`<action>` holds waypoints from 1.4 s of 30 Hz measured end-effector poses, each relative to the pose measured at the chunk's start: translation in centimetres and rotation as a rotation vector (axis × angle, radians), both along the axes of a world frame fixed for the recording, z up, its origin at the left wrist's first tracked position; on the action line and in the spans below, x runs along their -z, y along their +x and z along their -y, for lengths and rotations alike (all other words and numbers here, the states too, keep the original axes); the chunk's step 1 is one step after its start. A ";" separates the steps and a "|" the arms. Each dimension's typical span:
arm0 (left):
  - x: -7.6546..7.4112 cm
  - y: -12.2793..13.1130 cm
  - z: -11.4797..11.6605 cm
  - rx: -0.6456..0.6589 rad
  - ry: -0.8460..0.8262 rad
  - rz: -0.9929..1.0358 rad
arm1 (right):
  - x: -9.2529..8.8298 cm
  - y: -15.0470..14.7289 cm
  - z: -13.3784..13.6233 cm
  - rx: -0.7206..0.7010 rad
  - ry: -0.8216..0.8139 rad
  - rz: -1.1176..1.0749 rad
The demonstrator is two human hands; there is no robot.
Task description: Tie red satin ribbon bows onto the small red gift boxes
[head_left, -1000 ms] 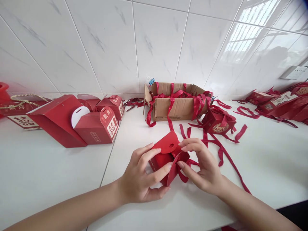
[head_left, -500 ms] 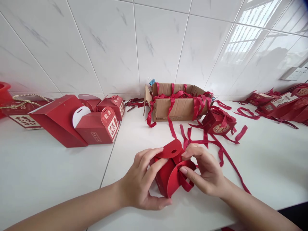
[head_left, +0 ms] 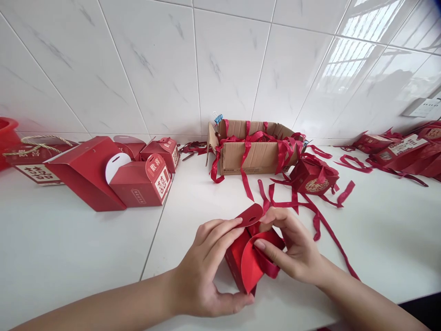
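Near the front of the white table is a small red gift box (head_left: 253, 266) with rounded top flaps, one of them raised and showing a slot. My left hand (head_left: 213, 266) grips its left side, fingers on the raised flap and thumb at the near lower corner. My right hand (head_left: 289, 248) is at the box's right side, thumb on the front flap and fingertips curled behind it. A red ribbon (head_left: 270, 269) hangs in a loop below my right thumb. The right fingertips partly hide where ribbon and flap meet.
An open cardboard box (head_left: 258, 158) draped with red ribbons stands against the tiled wall. A tied red box (head_left: 315, 177) sits beside it, with loose ribbons (head_left: 315, 211) in front. More red boxes (head_left: 138, 184) stand left, others (head_left: 399, 149) far right. A red tub (head_left: 7, 138) is at far left.
The gift box has shifted slightly right and toward me, and its raised flap has tilted. My left hand has moved with it, and my right thumb still presses the front flap.
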State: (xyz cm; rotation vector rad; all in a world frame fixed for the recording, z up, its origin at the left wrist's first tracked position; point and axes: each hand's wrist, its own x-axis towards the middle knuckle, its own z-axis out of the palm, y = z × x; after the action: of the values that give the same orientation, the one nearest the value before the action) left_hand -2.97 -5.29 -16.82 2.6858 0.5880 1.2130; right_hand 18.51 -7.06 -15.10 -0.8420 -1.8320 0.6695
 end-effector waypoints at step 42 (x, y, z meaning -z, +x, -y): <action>-0.2 -0.1 0.1 -0.016 -0.031 0.007 | -1.5 0.6 -0.8 -0.218 -0.384 -0.215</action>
State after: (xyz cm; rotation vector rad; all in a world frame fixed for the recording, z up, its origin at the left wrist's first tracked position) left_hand -3.06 -5.37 -16.66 2.6556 0.6237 1.2069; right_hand 19.08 -6.22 -13.56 -0.7831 -1.6360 1.2318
